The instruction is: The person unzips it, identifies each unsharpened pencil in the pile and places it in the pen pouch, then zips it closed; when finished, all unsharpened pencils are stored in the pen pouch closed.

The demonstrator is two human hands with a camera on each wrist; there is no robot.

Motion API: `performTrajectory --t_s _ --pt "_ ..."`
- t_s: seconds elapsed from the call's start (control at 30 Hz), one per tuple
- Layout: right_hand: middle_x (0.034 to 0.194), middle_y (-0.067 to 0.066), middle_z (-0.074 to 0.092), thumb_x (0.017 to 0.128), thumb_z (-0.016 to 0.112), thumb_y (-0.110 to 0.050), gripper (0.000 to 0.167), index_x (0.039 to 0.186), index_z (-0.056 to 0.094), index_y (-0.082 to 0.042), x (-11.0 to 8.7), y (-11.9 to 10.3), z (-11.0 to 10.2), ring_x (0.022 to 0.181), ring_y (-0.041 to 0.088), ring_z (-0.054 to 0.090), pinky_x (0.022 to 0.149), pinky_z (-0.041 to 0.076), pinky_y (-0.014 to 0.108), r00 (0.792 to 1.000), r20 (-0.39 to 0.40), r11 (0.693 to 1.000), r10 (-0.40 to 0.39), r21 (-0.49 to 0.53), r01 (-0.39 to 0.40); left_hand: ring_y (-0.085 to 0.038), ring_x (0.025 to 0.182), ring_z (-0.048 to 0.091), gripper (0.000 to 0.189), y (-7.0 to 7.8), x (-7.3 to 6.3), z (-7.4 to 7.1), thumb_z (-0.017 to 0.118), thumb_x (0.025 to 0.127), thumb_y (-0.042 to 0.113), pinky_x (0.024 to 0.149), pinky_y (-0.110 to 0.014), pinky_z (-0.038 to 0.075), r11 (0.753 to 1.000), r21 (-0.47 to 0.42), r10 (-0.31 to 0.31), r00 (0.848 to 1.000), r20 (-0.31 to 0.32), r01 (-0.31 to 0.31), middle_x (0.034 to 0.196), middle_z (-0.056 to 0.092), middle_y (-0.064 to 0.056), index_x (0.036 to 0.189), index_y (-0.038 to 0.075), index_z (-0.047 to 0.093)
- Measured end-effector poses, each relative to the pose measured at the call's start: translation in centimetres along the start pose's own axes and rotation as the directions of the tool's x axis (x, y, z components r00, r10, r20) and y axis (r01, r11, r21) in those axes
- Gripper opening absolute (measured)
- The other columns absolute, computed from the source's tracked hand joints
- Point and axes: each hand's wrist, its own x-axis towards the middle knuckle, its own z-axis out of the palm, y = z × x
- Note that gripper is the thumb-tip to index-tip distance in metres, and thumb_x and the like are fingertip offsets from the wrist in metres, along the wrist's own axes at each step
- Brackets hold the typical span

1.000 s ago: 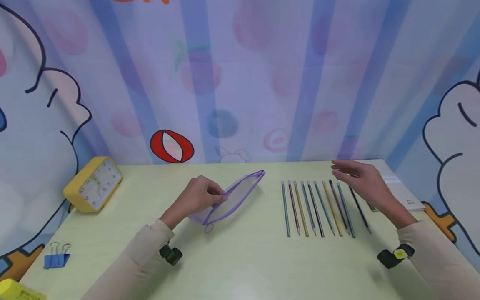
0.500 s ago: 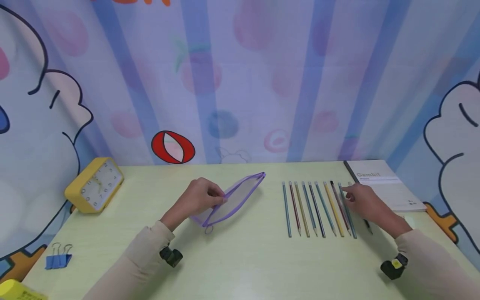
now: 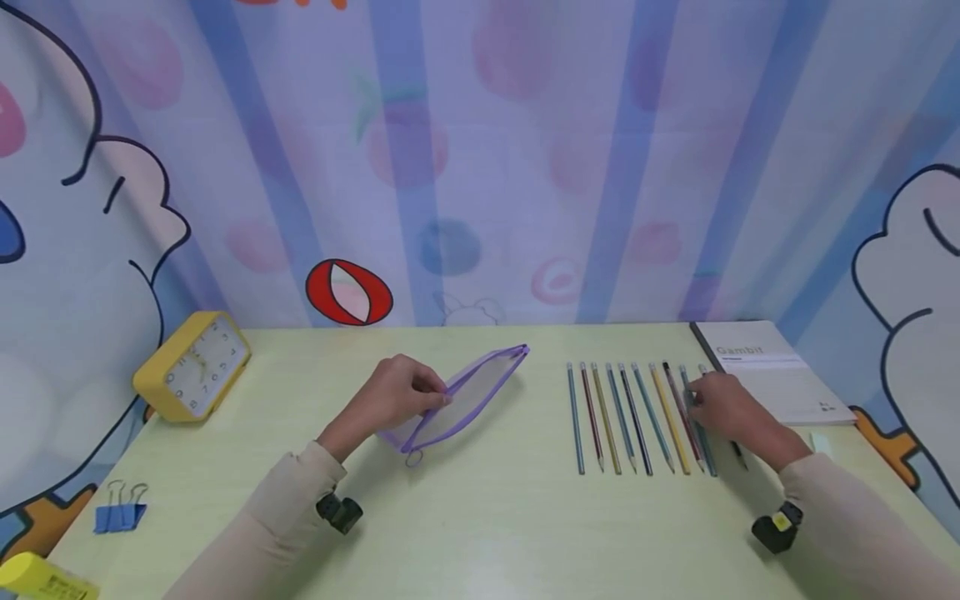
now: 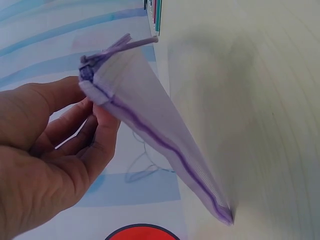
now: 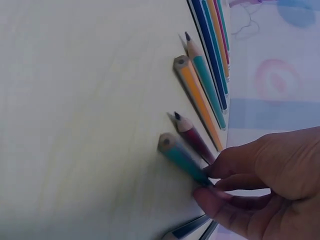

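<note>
In the head view my left hand [image 3: 396, 392] pinches the near edge of a pale mesh zipper pouch [image 3: 468, 398] with purple trim, its mouth spread apart. The left wrist view has the mesh pouch [image 4: 142, 100] angled down towards the table, thumb and fingers at its upper edge. My right hand [image 3: 731, 410] is over the right end of a row of pencils [image 3: 617, 417]. In the right wrist view its thumb and forefinger pinch a teal pencil [image 5: 182, 159], whose unsharpened end points away from the hand. A dark red pencil [image 5: 195, 140] lies close beside it.
A white notebook [image 3: 787, 383] lies at the back right, beside a small pale eraser-like block [image 3: 821, 443]. On the left are a yellow clock [image 3: 191, 367], a blue binder clip [image 3: 120, 517] and a yellow highlighter [image 3: 45, 579]. A printed curtain [image 3: 510, 167] stands behind the table.
My right hand has come down from above the pencils' right end and now pinches the teal pencil. The left hand and the pouch stay nearly where they were.
</note>
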Motion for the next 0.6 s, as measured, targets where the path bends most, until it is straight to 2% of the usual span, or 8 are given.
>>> performTrajectory --t_s 0.13,0.27,0.37,0.47,0.53,0.57,0.6 --pt "0.06 -0.001 0.038 0.08 0.059 0.005 0.021 0.065 0.049 -0.005 0.1 -0.3 -0.3 0.054 0.012 0.036 0.052 0.03 0.026 0.999 0.024 0.999 0.047 -0.013 -0.047 -0.012 0.073 0.065 0.01 0.0 0.0 -0.1 0.076 0.09 0.019 0.07 -0.026 0.058 1.0 -0.005 -0.008 1.0 0.006 0.008 0.087 0.074 -0.001 0.096 0.012 0.08" --pt "0.067 0.008 0.05 0.081 0.058 0.004 0.012 0.07 0.055 0.0 0.1 -1.0 -0.6 0.058 0.017 0.044 0.053 0.036 0.028 0.986 0.061 0.988 0.154 0.0 -0.155 -0.012 0.073 0.065 0.01 0.0 0.0 0.0 0.076 0.09 0.019 0.071 -0.026 0.058 1.0 -0.007 -0.02 1.0 0.011 0.02 0.087 0.074 -0.001 0.096 0.012 0.08" --pt "0.067 0.008 0.047 0.082 0.056 0.004 0.019 0.066 0.048 -0.003 0.2 -1.5 -0.7 0.058 0.017 0.044 0.051 0.037 0.028 0.979 0.067 0.981 0.194 0.016 -0.196 -0.012 0.073 0.065 0.01 0.1 -0.1 0.0 0.076 0.09 0.02 0.071 -0.026 0.058 1.0 -0.012 -0.027 1.0 0.016 0.027 0.087 0.074 -0.001 0.096 0.012 0.08" --pt "0.065 0.004 0.037 0.081 0.056 0.004 0.024 0.066 0.04 -0.007 0.1 -1.8 -1.1 0.056 0.014 0.035 0.051 0.032 0.028 0.981 0.053 0.981 0.187 0.042 -0.189 -0.012 0.073 0.065 0.011 0.1 -0.1 0.0 0.076 0.09 0.02 0.071 -0.026 0.058 1.0 -0.017 -0.026 1.0 0.018 0.026 0.087 0.074 -0.001 0.096 0.012 0.08" --pt "0.06 0.0 0.034 0.083 0.056 0.004 0.009 0.074 0.053 0.004 0.0 -1.9 -1.7 0.053 0.012 0.029 0.051 0.028 0.028 0.985 0.042 0.982 0.168 0.079 -0.17 -0.012 0.073 0.066 0.012 0.1 -0.1 -0.1 0.076 0.09 0.02 0.071 -0.026 0.058 1.0 -0.016 -0.021 1.0 0.014 0.021 0.088 0.074 -0.001 0.097 0.011 0.08" --pt "0.057 -0.001 0.033 0.084 0.056 0.003 0.008 0.085 0.059 0.01 0.0 -2.1 -2.2 0.052 0.012 0.027 0.051 0.027 0.029 0.985 0.043 0.98 0.164 0.103 -0.168 -0.012 0.073 0.066 0.012 0.1 -0.1 -0.1 0.076 0.09 0.02 0.071 -0.026 0.058 1.0 -0.018 -0.02 1.0 0.011 0.02 0.088 0.074 -0.001 0.097 0.011 0.08" --pt "0.057 0.002 0.04 0.087 0.056 0.002 0.022 0.102 0.061 0.017 0.1 -2.3 -2.9 0.051 0.012 0.032 0.052 0.028 0.029 0.985 0.05 0.978 0.162 0.128 -0.168 -0.012 0.073 0.066 0.012 0.1 -0.1 -0.2 0.076 0.09 0.019 0.071 -0.026 0.059 1.0 -0.02 -0.018 1.0 0.009 0.019 0.088 0.074 -0.001 0.097 0.011 0.08"
